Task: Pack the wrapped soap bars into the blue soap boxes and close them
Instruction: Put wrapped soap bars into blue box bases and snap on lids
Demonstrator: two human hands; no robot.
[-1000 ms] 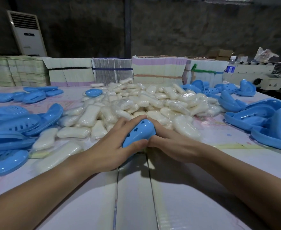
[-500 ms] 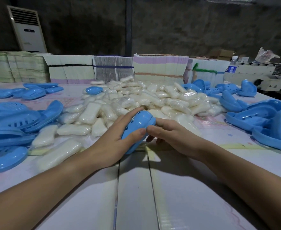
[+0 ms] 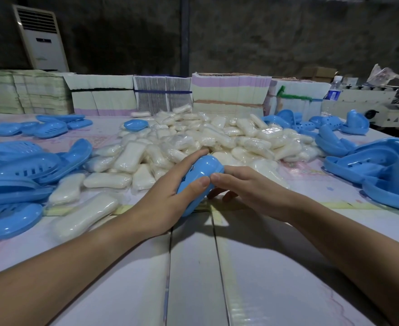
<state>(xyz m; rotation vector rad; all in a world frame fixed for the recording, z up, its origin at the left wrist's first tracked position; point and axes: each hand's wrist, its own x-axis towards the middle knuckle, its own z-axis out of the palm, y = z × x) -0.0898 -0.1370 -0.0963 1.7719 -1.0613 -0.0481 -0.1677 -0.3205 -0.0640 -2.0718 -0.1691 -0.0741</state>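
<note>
Blue open soap boxes (image 3: 17, 175) lie in a heap along the left edge of the bench (image 3: 193, 267), and some loose wrapped bars (image 3: 83, 217) lie just beside them. Behind, in the middle of the bench, is the big pile of wrapped soap bars (image 3: 217, 142). In front of this pile, the left hand (image 3: 163, 201) grips one closed blue soap box (image 3: 201, 180): the thumb lies over its near side and the fingers (image 3: 193, 156) curl around its far side. The right hand (image 3: 248, 187) touches the same box at its right side with fingers only slightly bent; I cannot tell if it pinches the box. More open boxes (image 3: 370, 168) lie at the right edge. I judge that the closing step is nearly finished for this box. The next move probably needs putting it aside, then taking an open box and one bar.
</note>
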